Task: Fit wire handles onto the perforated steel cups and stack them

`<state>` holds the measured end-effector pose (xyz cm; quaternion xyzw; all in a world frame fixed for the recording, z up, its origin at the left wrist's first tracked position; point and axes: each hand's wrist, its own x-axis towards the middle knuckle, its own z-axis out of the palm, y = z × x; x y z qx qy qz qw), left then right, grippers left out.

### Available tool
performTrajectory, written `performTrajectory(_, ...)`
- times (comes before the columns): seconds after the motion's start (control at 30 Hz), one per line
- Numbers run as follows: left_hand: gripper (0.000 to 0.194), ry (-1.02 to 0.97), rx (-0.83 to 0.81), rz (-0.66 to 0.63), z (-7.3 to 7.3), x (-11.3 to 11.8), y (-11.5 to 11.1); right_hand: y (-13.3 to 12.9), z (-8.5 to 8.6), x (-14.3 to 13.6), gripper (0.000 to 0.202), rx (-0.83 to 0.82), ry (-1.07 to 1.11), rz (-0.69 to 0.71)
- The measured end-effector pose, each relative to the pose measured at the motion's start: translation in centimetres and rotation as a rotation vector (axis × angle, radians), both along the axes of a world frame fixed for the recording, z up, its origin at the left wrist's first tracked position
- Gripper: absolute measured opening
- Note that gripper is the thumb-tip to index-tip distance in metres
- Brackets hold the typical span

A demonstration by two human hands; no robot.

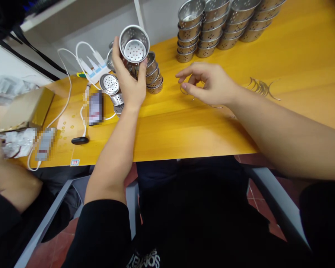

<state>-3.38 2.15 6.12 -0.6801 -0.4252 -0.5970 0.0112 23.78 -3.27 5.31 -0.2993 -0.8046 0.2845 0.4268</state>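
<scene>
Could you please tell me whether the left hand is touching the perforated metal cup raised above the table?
Touching: the head view shows the left hand gripping the perforated metal cup, fingers and thumb against opposite sides.

The silver, round metal cup (134, 49) bears dotted holes; the wooden surface (173, 139) is yellow-orange; the far-left rectangular plastic power strip (98, 74) is white and blue.

On the table (181, 136), a row of cup stacks (210, 39) stands behind the wires (264, 88), right of the phone (96, 108).
</scene>
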Motion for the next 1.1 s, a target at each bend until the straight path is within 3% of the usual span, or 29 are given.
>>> performTrajectory(0.13, 0.058, 0.119, -0.040, 0.004, -0.2, -0.3, -0.2, -0.5, 0.3, -0.1, 0.047, -0.120, 0.036, -0.020)
performTrajectory(0.2, 0.043, 0.214, -0.075, 0.058, -0.9, -0.9, 0.2, -0.6, 0.4, -0.1, 0.046, -0.141, 0.037, -0.023)
performTrajectory(0.23, 0.047, 0.287, -0.123, 0.065, -1.4, -1.3, 0.6, -0.6, 0.4, -0.2, 0.046, -0.143, 0.029, -0.024)
performTrajectory(0.33, 0.064, 0.533, -0.305, -0.144, -2.8, -2.0, 1.7, -0.6, 0.3, -0.2, 0.043, -0.146, 0.005, -0.025)
performTrajectory(0.43, 0.059, 0.407, -0.308, -0.173, -3.1, -1.9, 2.0, -0.5, 0.2, -0.3, 0.042, -0.160, 0.014, -0.022)
performTrajectory(0.53, 0.060, 0.246, -0.235, -0.131, -2.4, -1.2, 1.2, -0.4, 0.2, -0.3, 0.041, -0.169, 0.012, -0.022)
performTrajectory(0.67, 0.056, 0.201, -0.159, -0.051, -1.4, -0.8, -0.3, -0.3, 0.1, -0.2, 0.041, -0.149, -0.027, -0.018)
performTrajectory(0.8, 0.070, 0.407, -0.224, -0.226, -1.0, -1.2, -0.7, -0.2, 0.1, -0.1, 0.038, -0.136, -0.038, -0.018)
performTrajectory(0.87, 0.071, 0.393, -0.268, -0.293, -0.4, -1.2, -1.2, -0.2, 0.1, 0.0, 0.037, -0.140, -0.031, -0.016)
performTrajectory(0.93, 0.060, 0.211, -0.187, -0.183, 0.6, -0.8, -2.2, -0.2, 0.0, 0.1, 0.037, -0.143, -0.013, -0.020)
performTrajectory(1.0, 0.045, 0.155, -0.046, -0.066, 1.6, -0.1, -3.9, 0.0, -0.2, 0.2, 0.039, -0.138, 0.006, -0.035)
performTrajectory(1.03, 0.040, 0.191, -0.014, -0.061, 1.9, 0.5, -4.9, 0.1, -0.3, 0.2, 0.040, -0.132, 0.014, -0.044)
performTrajectory(1.1, 0.030, 0.267, 0.014, -0.181, 2.1, 1.9, -6.9, 0.4, -0.6, 0.2, 0.042, -0.114, 0.029, -0.058)
